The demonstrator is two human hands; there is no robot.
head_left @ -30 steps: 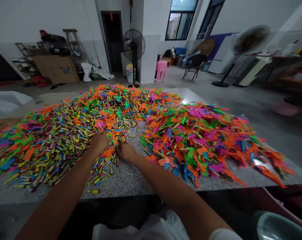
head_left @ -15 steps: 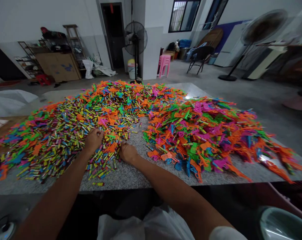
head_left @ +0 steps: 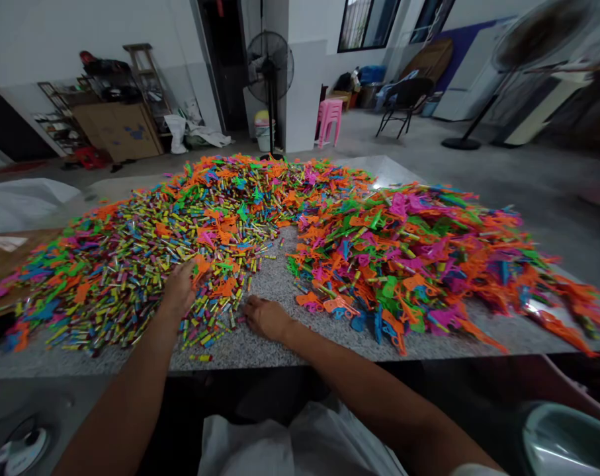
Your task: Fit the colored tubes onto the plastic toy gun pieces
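Observation:
A big heap of small coloured tubes (head_left: 131, 258) covers the left half of a speckled stone table (head_left: 280, 344). To the right lies a heap of flat coloured plastic toy-gun shapes (head_left: 409, 258). My left hand (head_left: 180, 287) rests at the near edge of the tube heap, fingers curled around an orange plastic piece (head_left: 200, 266). My right hand (head_left: 266, 317) lies on bare table just right of the tubes, fingers curled down; what is under them is hidden.
A white plastic bag (head_left: 290, 443) sits in my lap below the table edge. A pale basin (head_left: 567, 443) stands at the lower right. Behind the table are a standing fan (head_left: 270, 66), a pink stool (head_left: 328, 119), a chair (head_left: 403, 99) and shelves (head_left: 106, 119).
Both hands have drawn back toward me from the heap. The left hand now has an orange piece at its fingertips. The view has tilted down slightly.

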